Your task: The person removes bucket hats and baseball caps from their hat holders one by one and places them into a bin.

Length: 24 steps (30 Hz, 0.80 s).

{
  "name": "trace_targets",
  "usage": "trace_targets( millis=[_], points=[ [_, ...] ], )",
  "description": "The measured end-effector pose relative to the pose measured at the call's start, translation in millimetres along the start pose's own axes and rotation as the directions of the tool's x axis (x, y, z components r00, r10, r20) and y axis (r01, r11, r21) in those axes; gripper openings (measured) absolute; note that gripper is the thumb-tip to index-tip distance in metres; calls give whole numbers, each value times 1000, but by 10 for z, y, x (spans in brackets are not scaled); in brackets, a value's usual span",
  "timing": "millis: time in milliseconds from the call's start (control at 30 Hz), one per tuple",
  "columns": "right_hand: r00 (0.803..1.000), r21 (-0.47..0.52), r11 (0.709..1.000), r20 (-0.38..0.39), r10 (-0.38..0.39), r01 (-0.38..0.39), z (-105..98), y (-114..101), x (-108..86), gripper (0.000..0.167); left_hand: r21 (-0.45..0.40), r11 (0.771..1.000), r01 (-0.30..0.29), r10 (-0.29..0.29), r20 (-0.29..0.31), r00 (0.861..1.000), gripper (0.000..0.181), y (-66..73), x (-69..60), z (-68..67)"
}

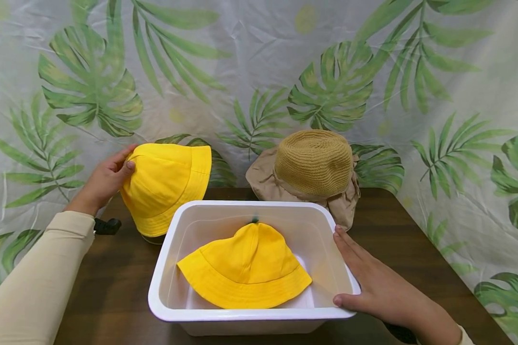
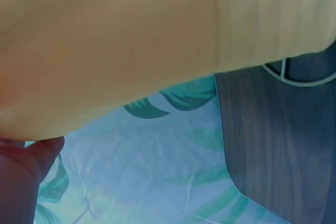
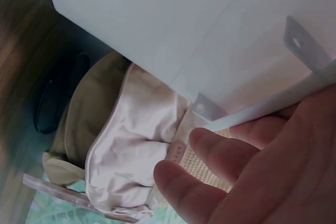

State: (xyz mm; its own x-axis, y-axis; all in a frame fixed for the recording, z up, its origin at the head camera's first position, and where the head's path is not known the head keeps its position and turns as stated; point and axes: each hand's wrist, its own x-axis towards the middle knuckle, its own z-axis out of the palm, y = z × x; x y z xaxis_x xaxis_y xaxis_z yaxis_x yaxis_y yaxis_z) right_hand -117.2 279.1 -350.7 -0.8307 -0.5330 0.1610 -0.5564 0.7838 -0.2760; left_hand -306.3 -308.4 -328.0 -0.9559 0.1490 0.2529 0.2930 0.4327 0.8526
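Note:
My left hand [image 1: 108, 177] holds a yellow bucket hat [image 1: 168, 184] by its crown, thumb on the near side. The hat is tipped sideways at the back left, its brim facing right. In the left wrist view the yellow hat [image 2: 105, 40] fills the upper part. A white plastic bin [image 1: 224, 314] stands at the front middle. Inside it lies a second yellow hat [image 1: 254, 263], crown up and brim toward me. My right hand [image 1: 380, 282] rests on the bin's right rim, its fingers loosely extended along the outside in the right wrist view.
Behind the bin's right corner, a tan knitted hat [image 1: 315, 163] sits on a beige cloth hat [image 1: 261, 175]. Part of a wire ring [image 2: 304, 83] shows on the table beneath the held hat. A leaf-print curtain [image 1: 250, 57] hangs behind the brown table [image 1: 397, 230].

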Motion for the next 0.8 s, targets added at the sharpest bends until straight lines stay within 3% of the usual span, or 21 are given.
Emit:
trace_targets(
  millis=[200, 367, 667, 800],
  points=[
    [1000, -6, 1000, -9, -16, 16, 0, 0, -2, 107, 23, 1000, 18, -19, 59, 998, 63, 13, 36, -56],
    [999, -5, 1000, -20, -26, 26, -2, 10, -4, 107, 27, 998, 53, -55, 62, 997, 64, 65, 89, -65],
    [1000, -2, 1000, -20, -15, 15, -3, 11, -8, 106, 23, 1000, 2, 1, -106, 994, 50, 187, 118, 37],
    [1000, -2, 1000, -20, -16, 16, 0, 9, -7, 106, 36, 999, -9, 14, -146, 989, 48, 250, 140, 51]
  ],
)
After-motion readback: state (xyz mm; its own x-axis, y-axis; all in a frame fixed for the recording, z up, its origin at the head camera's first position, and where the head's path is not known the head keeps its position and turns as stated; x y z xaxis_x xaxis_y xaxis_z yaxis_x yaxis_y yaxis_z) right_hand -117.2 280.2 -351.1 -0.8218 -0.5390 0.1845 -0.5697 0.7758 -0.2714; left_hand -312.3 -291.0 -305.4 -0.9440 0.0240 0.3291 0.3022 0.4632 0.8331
